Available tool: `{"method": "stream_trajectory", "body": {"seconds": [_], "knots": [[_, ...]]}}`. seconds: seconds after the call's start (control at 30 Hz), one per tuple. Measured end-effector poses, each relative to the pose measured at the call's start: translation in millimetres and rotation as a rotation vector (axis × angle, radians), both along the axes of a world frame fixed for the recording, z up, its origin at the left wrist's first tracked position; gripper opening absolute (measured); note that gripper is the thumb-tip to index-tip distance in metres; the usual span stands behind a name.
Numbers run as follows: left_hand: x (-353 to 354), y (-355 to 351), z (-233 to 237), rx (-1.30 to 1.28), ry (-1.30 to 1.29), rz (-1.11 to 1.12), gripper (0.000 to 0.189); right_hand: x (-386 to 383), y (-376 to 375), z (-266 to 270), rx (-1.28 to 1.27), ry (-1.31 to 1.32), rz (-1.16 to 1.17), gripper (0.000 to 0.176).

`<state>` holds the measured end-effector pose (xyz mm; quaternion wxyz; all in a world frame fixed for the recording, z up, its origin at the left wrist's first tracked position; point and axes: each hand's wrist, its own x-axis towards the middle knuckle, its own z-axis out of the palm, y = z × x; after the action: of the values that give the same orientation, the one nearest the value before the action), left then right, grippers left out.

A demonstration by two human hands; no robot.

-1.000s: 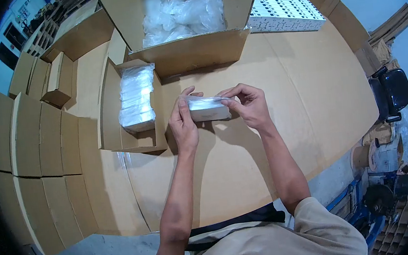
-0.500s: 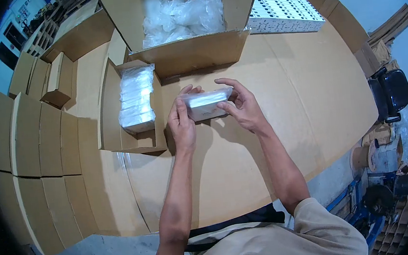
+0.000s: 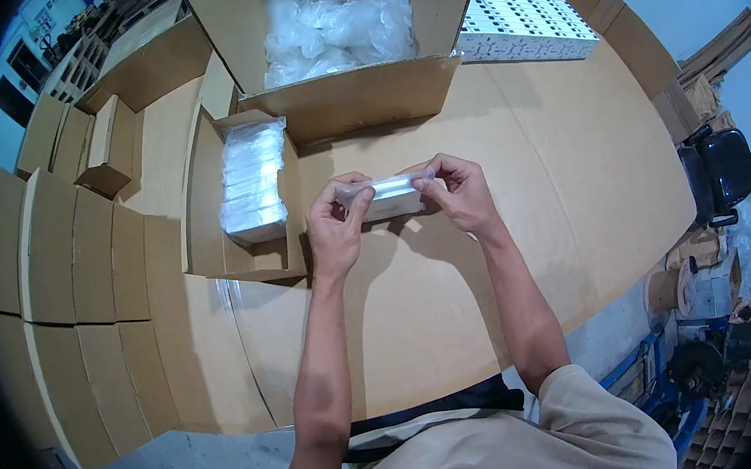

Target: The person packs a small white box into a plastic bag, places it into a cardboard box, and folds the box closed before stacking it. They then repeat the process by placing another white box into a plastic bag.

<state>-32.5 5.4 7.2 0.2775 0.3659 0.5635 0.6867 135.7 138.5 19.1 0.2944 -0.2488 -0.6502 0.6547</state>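
Both your hands are pinching the small white rectangular box in clear, shiny plastic (image 3: 395,204), one at each end. Your left hand (image 3: 334,236) grips its left end, with the thumb on the side nearest you and the fingers curled behind. Your right hand (image 3: 466,199) pinches the plastic at the right end between thumb and bent fingers. You have the box in front of you, over the brown cardboard sheet (image 3: 560,180) that covers the work surface; whether its underside touches the sheet, you cannot tell from this view.

Just beside your left hand stands an open, narrow brown cardboard carton (image 3: 199,202). Inside it is a row of white packs in clear plastic (image 3: 251,179), set close together, with a gap at the end nearest you. Beyond your hands, a larger open brown cardboard box (image 3: 354,103) has its front flap folded out towards you and holds a heap of crumpled translucent plastic bags (image 3: 338,30). To the right of it lies a flat block of white boxes with dark markings (image 3: 527,25). Well to your left, plain brown cardboard boxes (image 3: 92,253) stand side by side in rows.
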Motion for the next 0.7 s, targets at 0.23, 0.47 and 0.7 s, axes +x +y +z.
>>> {"method": "stream_trajectory", "body": {"seconds": [0.23,0.47,0.7], "knots": [[9.1,6.4,-2.6,0.081,-0.105,0.101,0.015,-6.9,-1.5,-13.9,0.093,0.155,-0.084,0.013],[8.6,9.2,-7.5,0.043,-0.111,0.145,0.019,-9.1,-7.5,2.6,0.033,0.31,-0.064,0.016],[8.9,9.8,-7.5,0.043,-0.131,0.144,0.018,7.5,2.3,9.6,0.384,0.081,0.121,0.028]]}}
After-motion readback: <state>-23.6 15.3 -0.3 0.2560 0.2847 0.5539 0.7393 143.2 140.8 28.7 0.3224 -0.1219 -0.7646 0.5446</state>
